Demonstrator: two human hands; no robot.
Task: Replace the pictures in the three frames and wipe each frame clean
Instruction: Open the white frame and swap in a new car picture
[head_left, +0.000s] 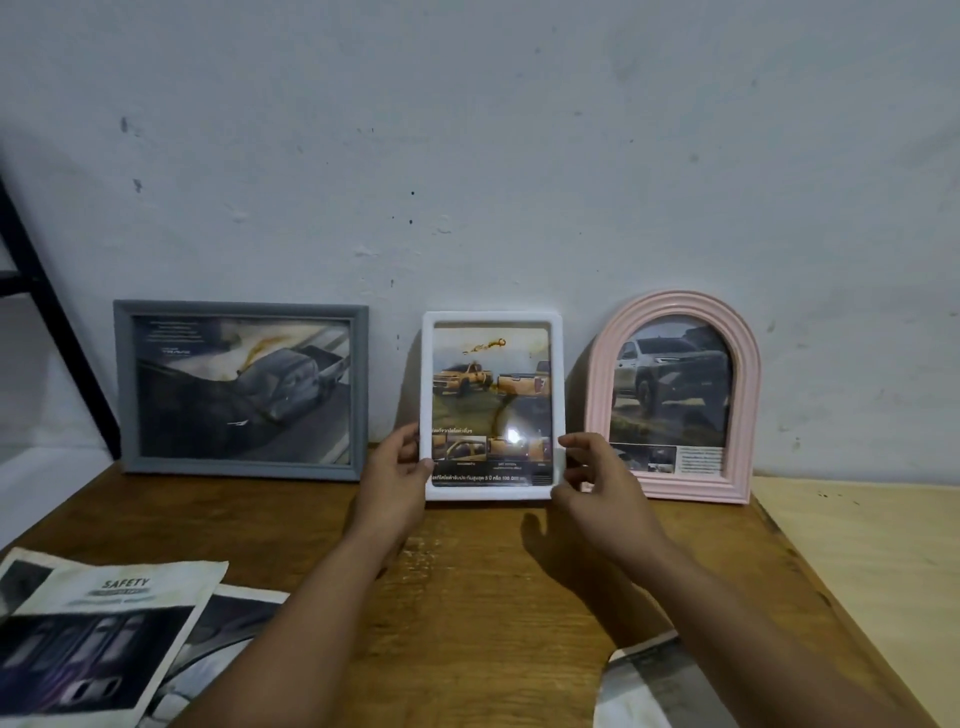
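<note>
Three frames stand against the wall at the back of the wooden table (467, 597). A grey landscape frame (122, 384) is on the left, a white upright frame (557, 374) in the middle, a pink arched frame (748, 415) on the right. Each holds a truck picture; brown streaks mark the glass of the grey and white ones. My left hand (397, 478) grips the white frame's lower left edge. Fingers of my right hand (597, 478) touch its lower right edge.
Loose printed pages (98, 623) with car pictures and the word SAFETY lie at the table's near left. A crumpled cloth or paper (644, 686) sits near my right forearm. A lighter plywood surface (872, 571) adjoins the table on the right. A black metal leg (57, 332) leans at far left.
</note>
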